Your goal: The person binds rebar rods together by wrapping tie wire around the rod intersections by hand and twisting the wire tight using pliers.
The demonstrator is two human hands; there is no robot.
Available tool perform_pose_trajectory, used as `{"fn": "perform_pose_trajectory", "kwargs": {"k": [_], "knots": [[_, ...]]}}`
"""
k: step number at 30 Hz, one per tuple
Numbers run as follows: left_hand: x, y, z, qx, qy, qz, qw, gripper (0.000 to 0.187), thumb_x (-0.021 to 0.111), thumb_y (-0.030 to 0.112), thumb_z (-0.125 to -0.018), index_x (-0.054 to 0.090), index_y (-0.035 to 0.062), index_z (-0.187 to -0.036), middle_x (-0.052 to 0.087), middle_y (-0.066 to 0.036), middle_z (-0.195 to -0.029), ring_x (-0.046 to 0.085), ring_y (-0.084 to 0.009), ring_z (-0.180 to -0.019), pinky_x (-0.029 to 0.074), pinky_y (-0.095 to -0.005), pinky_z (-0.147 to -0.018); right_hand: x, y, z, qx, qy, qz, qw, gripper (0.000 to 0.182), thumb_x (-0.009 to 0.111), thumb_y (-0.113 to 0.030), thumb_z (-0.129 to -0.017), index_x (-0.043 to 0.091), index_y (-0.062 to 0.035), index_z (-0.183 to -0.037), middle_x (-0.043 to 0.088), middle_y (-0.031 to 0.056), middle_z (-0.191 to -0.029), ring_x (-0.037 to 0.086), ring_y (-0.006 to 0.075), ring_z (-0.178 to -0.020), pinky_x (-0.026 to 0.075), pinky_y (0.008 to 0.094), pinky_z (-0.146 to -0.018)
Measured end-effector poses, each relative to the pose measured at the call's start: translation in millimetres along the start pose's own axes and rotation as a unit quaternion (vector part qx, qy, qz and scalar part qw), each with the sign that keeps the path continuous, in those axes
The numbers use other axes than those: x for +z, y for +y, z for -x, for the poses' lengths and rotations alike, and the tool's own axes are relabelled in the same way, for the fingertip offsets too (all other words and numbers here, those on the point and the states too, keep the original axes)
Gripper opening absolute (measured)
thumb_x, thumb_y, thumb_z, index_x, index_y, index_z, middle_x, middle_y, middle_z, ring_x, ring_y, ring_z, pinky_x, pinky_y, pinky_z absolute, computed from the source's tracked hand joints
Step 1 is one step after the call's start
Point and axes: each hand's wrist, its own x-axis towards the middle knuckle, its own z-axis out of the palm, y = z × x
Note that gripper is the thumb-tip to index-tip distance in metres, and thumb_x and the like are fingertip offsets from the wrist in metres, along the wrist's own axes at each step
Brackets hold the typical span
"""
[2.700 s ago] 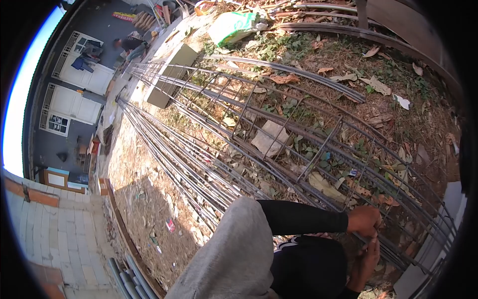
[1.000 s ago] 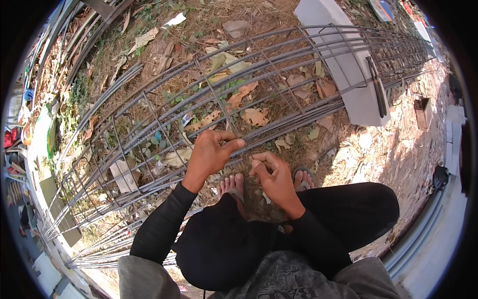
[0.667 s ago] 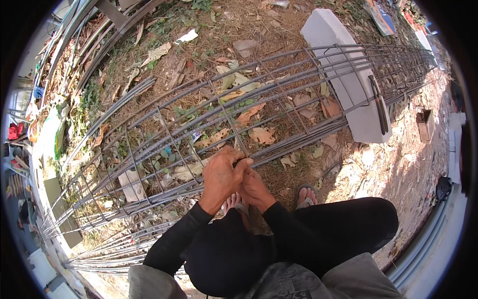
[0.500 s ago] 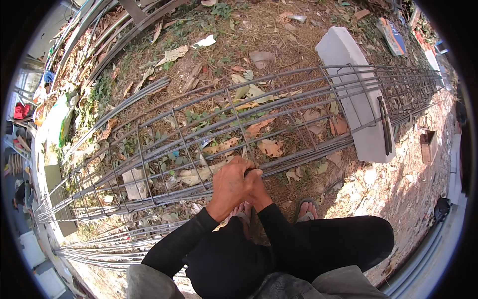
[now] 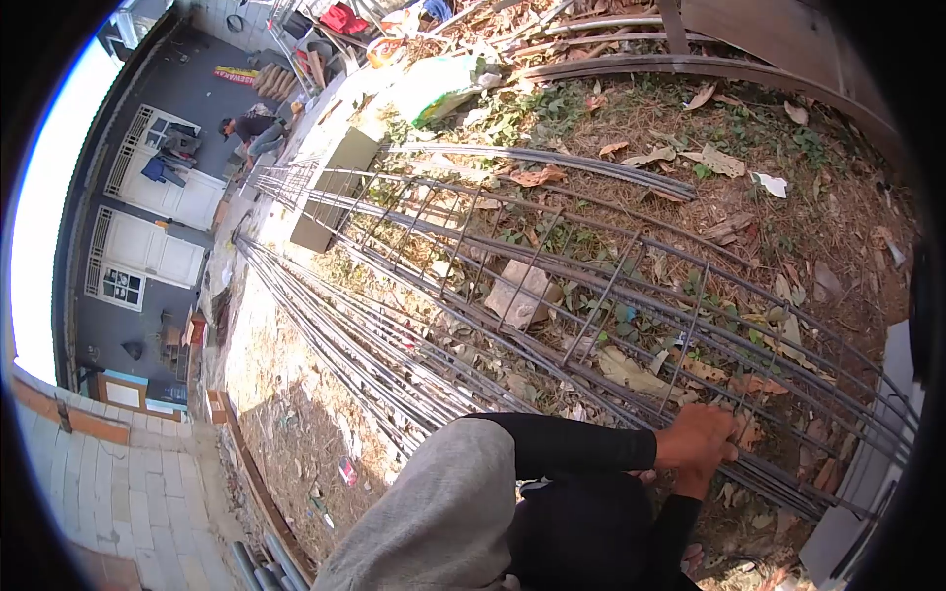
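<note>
My left hand (image 5: 696, 434) is closed at the near side of a long rebar cage (image 5: 591, 286), over its lower bars. Pressed against it from below is my right hand (image 5: 698, 477), also closed and partly covered by the left. What the fingers grip is hidden. Thin square stirrups cross the long bars of the cage. A grey block (image 5: 337, 187) supports its far end, and another pale block (image 5: 867, 473) lies under the near end at the right edge.
Loose rebar (image 5: 335, 330) lies beside the cage. A broken stone (image 5: 522, 294) sits under the bars. Another person (image 5: 258, 130) crouches far off near a building with white doors (image 5: 148, 241). Curved wooden strips (image 5: 680, 65) lie on the ground at the top.
The view has swung left, bringing the building and the crouching person into sight. The cage and my hands now appear further right in view. Both hands remain together and closed at the bars.
</note>
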Motion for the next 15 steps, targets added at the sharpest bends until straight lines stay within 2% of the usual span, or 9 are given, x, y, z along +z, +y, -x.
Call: {"fn": "perform_pose_trajectory", "kwargs": {"k": [3, 6, 8, 10, 12, 14, 15], "knots": [[-9, 7, -4, -0.007, -0.027, -0.008, 1.000, 0.033, 0.080, 0.040, -0.081, 0.076, 0.0089, -0.090, 0.070, -0.019, -0.090, 0.069, -0.0399, -0.086, 0.051, -0.0524, -0.070, -9, -1, 23, 0.022, 0.048, 0.055, 0.997, 0.034, 0.061, -0.029, -0.108, 0.062, -0.0033, -0.129, 0.062, 0.0070, -0.109, 0.062, 0.0173, -0.102, 0.051, 0.0357, -0.090], [-24, 4, -11, 0.010, -0.137, 0.022, 0.990, 0.025, 0.080, 0.034, -0.080, 0.078, 0.0102, -0.089, 0.070, -0.017, -0.082, 0.070, -0.0382, -0.081, 0.050, -0.0502, -0.065, -25, -5, 53, 0.053, 0.153, 0.149, 0.976, 0.034, 0.060, -0.031, -0.108, 0.064, -0.0027, -0.128, 0.062, 0.0076, -0.105, 0.062, 0.0173, -0.099, 0.051, 0.0362, -0.088], [-21, -1, -7, 0.074, -0.122, 0.003, 0.990, 0.021, 0.079, 0.029, -0.082, 0.078, 0.0097, -0.089, 0.069, -0.015, -0.078, 0.071, -0.0376, -0.079, 0.050, -0.0505, -0.064, -31, -14, 78, 0.069, 0.261, 0.257, 0.928, 0.035, 0.060, -0.032, -0.109, 0.064, -0.0022, -0.127, 0.063, 0.0079, -0.102, 0.062, 0.0174, -0.097, 0.051, 0.0365, -0.087], [-25, -4, -4, 0.109, -0.121, -0.003, 0.987, 0.017, 0.077, 0.025, -0.083, 0.077, 0.0080, -0.088, 0.070, -0.014, -0.078, 0.072, -0.0367, -0.079, 0.051, -0.0509, -0.064, -18, -39, 96, 0.079, 0.370, 0.354, 0.855, 0.036, 0.060, -0.033, -0.109, 0.065, -0.0018, -0.126, 0.063, 0.0082, -0.100, 0.062, 0.0174, -0.095, 0.051, 0.0368, -0.085], [-31, 0, -2, 0.117, -0.133, 0.006, 0.984, 0.016, 0.075, 0.022, -0.085, 0.075, 0.0054, -0.085, 0.071, -0.013, -0.082, 0.072, -0.0356, -0.081, 0.052, -0.0512, -0.064, 30, -80, 103, 0.055, 0.422, 0.393, 0.815, 0.039, 0.059, -0.035, -0.109, 0.068, -0.0007, -0.127, 0.067, 0.0093, -0.100, 0.064, 0.0192, -0.094, 0.051, 0.0376, -0.084], [-10, -8, 3, 0.155, -0.065, -0.005, 0.986, 0.016, 0.073, 0.019, -0.082, 0.073, 0.0032, -0.085, 0.072, -0.013, -0.085, 0.072, -0.0353, -0.082, 0.052, -0.0510, -0.064, 59, -123, 93, -0.023, 0.402, 0.485, 0.776, 0.044, 0.058, -0.037, -0.110, 0.069, 0.0021, -0.129, 0.070, 0.0098, -0.101, 0.064, 0.0193, -0.093, 0.050, 0.0370, -0.082], [-2, -11, 5, 0.176, -0.032, -0.012, 0.984, 0.016, 0.073, 0.017, -0.081, 0.073, 0.0020, -0.085, 0.072, -0.013, -0.087, 0.072, -0.0352, -0.082, 0.053, -0.0509, -0.064, 73, -140, 81, -0.090, 0.353, 0.549, 0.752, 0.047, 0.057, -0.037, -0.111, 0.068, 0.0044, -0.130, 0.071, 0.0098, -0.103, 0.063, 0.0186, -0.092, 0.050, 0.0359, -0.082]]}}
